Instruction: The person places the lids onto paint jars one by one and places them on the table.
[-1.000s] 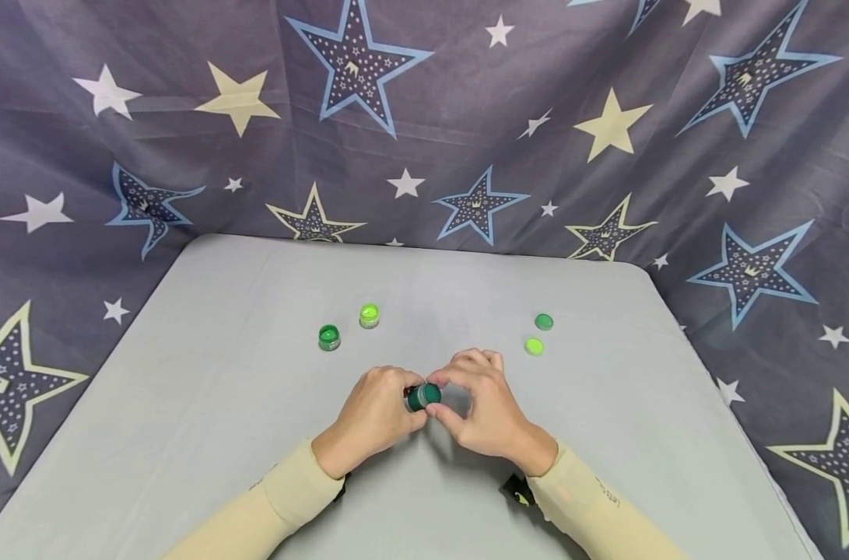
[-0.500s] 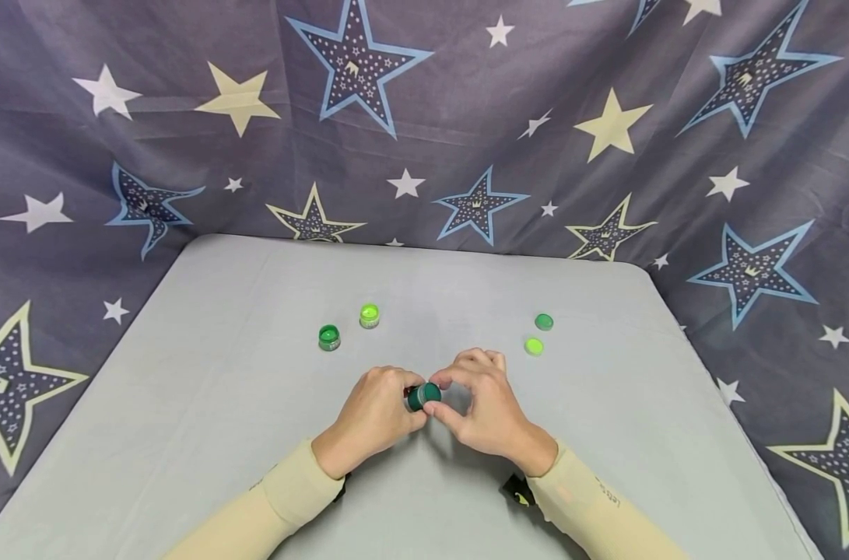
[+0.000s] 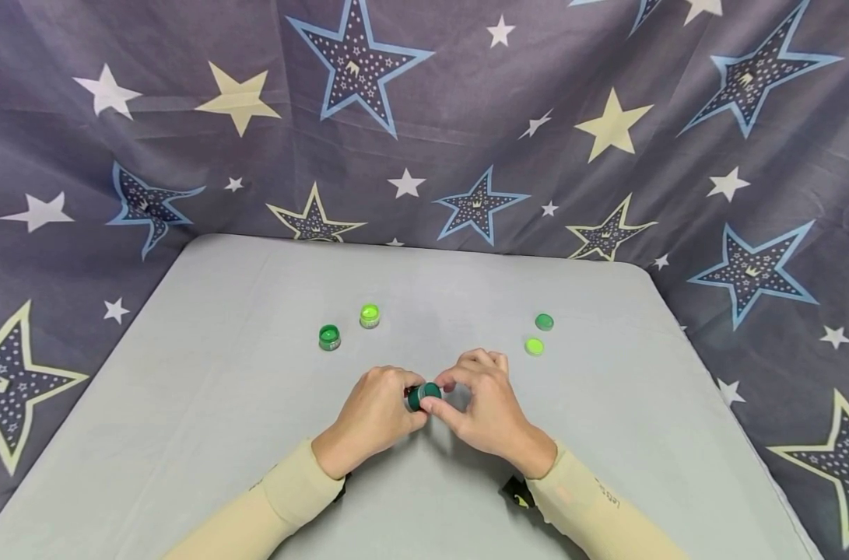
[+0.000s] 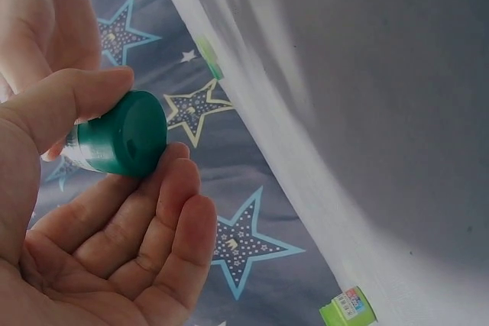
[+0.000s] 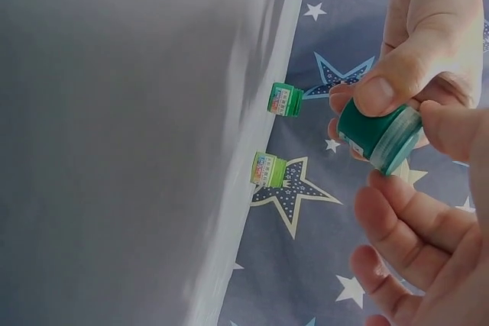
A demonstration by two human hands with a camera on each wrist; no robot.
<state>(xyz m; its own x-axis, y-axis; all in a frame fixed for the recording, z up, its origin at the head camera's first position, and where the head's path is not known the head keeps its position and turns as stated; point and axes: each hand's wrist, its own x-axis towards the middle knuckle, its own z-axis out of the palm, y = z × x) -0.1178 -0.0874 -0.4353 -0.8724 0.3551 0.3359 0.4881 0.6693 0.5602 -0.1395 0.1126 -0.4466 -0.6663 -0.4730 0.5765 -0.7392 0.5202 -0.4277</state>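
Observation:
My left hand point(image 3: 378, 416) holds a small dark green paint jar point(image 4: 118, 139) tilted on its side between thumb and fingers, its lid end toward the right. On that end sits a lid point(image 5: 398, 141) with a translucent rim, which my right hand point(image 3: 485, 404) pinches by the edge with thumb and forefinger. The right hand's other fingers stay off the jar. Both hands are above the table near its middle. In the left wrist view the jar's smooth green base faces the camera, and the left fingers lie loosely curled below it.
Beyond the hands, a green paint jar point(image 3: 329, 338) and a lime jar point(image 3: 370, 316) stand lidless on the grey-covered table point(image 3: 221, 404). Farther right lie a green lid point(image 3: 544, 322) and a lime lid point(image 3: 534, 347). A star-patterned curtain point(image 3: 452, 117) rises behind.
My right thumb and forefinger have shifted slightly round the lid's rim, the thumb moving a little left. The left hand and the jar stay in place, and the other jars and lids have not moved.

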